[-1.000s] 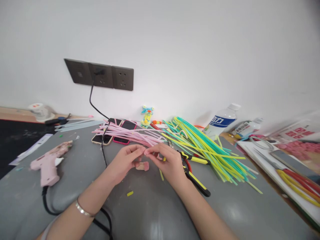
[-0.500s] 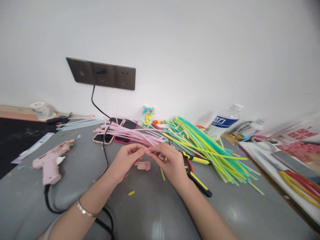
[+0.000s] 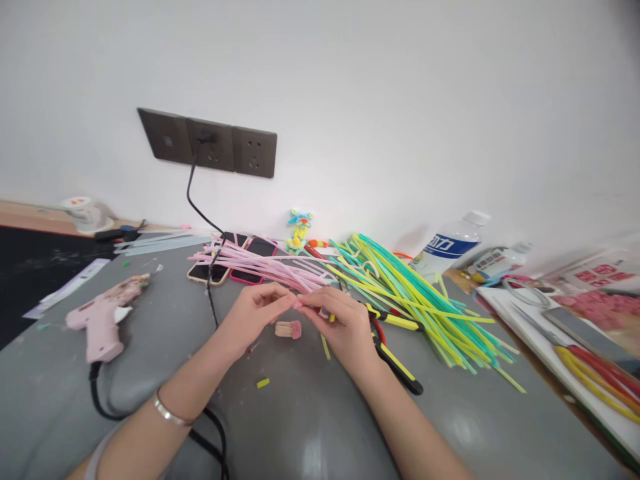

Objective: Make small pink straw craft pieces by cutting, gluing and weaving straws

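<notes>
"What are the hands working on?"

"Both hands are at a small pink piece (image 3: 298, 303) near the middle of the frame, above the worktop (image 3: 310, 427). The fingers of the left hand (image 3: 257, 317) and of the right hand (image 3: 345, 327) look closed on it from either side, tips almost meeting. I'd judge it a pinching or shaping step."

"And what would a next move call for?"

"Light fingertip control, I'd say, with one side steady while the other adjusts, since so little of the piece is exposed."

"What lies close by?"

"A beige-and-pink piece (image 3: 289, 329) rests just below the hands, and a yellow scrap (image 3: 263, 383) nearer the bottom. Pink craft stems (image 3: 260, 263) lie behind the hands; the glue gun (image 3: 103, 323) is at the left."

"What can't you make out?"

"The held piece's full shape, as the fingertips cover most of it. The right hand hides part of the pliers (image 3: 400, 367), the stems cross over the phones (image 3: 203, 273), and the glue gun's cord (image 3: 100, 400) passes behind the left forearm. Its nozzle is blurred, and the bag (image 3: 600, 267) at the right is cut off by the frame edge."
</notes>
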Demonstrator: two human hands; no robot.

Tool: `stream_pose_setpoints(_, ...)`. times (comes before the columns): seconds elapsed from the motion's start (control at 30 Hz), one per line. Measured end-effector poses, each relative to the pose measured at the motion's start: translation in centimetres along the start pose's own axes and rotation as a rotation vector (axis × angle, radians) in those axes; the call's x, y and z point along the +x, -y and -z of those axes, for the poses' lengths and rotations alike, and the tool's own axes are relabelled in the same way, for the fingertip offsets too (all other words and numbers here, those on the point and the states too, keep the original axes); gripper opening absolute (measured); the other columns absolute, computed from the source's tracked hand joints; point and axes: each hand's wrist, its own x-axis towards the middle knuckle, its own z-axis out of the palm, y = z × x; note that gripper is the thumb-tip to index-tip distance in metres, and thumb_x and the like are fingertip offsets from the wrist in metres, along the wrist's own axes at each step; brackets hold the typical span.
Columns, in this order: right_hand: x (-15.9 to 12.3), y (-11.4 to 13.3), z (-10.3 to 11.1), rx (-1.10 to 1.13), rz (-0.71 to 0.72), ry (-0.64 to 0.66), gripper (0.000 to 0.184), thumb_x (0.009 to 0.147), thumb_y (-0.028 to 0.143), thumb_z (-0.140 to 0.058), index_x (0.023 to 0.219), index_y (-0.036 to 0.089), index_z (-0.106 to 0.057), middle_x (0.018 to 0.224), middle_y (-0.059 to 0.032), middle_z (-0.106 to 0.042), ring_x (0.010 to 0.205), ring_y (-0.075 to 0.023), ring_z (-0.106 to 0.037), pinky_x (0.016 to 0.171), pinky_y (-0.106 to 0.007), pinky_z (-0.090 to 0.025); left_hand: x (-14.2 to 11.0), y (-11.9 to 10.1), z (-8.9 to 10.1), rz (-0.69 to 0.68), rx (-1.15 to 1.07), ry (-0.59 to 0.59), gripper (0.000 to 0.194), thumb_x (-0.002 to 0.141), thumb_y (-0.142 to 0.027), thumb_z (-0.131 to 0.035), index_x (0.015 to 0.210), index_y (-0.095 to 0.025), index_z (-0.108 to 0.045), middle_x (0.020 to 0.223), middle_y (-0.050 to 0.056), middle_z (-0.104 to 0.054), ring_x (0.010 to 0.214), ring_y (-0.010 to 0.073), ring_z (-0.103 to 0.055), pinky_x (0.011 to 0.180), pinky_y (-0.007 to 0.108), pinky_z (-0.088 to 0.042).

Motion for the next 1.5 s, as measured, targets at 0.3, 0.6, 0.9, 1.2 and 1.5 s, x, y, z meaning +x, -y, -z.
stream_pose_setpoints(0.3,0.0,0.1,-0.1,0.006,-0.013,-0.016,0.009,0.09,0.018,-0.066,0.093,0.023,-0.072,0.083,-0.0045,-0.075,0.074,-0.0169,-0.069,0.065,-0.028,-0.055,0.0,0.3,-0.4,0.236,-0.351,0.047,0.027,0.072,-0.04,-0.079,0.068,-0.015,-0.069,0.058,-0.005,-0.045,0.054,0.0088,-0.04,0.052,0.022,-0.034)
stream_pose_setpoints(0.6,0.1,0.4,-0.1,-0.013,-0.041,-0.033,0.009,0.091,0.017,-0.063,0.092,0.023,-0.07,0.081,-0.0031,-0.074,0.064,-0.0142,-0.065,0.062,-0.027,-0.054,-0.2,0.0,-0.6,0.314,-0.426,0.154,0.032,0.077,-0.043,-0.077,0.069,-0.014,-0.066,0.059,-0.002,-0.052,0.062,0.0154,-0.061,0.068,0.032,-0.048)
stream_pose_setpoints(0.9,0.2,0.5,0.1,0.061,-0.105,-0.03,0.008,0.09,0.018,-0.063,0.091,0.021,-0.07,0.079,-0.0029,-0.072,0.064,-0.0138,-0.062,0.057,-0.026,-0.049,-0.2,0.0,-0.7,0.321,-0.46,0.172,0.026,0.079,-0.037,-0.077,0.074,-0.014,-0.067,0.061,-0.004,-0.048,0.063,0.0134,-0.058,0.068,0.03,-0.046)
stream_pose_setpoints(1.2,0.4,0.9,0.0,0.14,-0.125,-0.057,0.008,0.088,0.016,-0.065,0.089,0.021,-0.071,0.078,-0.003,-0.073,0.064,-0.0145,-0.063,0.057,-0.026,-0.05,-0.2,0.3,-0.8,0.315,-0.548,0.196,0.029,0.076,-0.033,-0.08,0.063,-0.014,-0.062,0.06,-0.004,-0.045,0.06,0.0122,-0.055,0.057,0.025,-0.036)
stream_pose_setpoints(1.5,0.4,0.8,0.0,0.142,-0.109,-0.075,0.009,0.087,0.013,-0.067,0.088,0.021,-0.071,0.075,-0.0021,-0.072,0.065,-0.0145,-0.062,0.059,-0.026,-0.049,-0.1,0.6,-0.8,0.315,-0.529,0.207,0.028,0.079,-0.037,-0.077,0.069,-0.015,-0.063,0.06,-0.004,-0.044,0.062,0.0125,-0.056,0.058,0.026,-0.036)
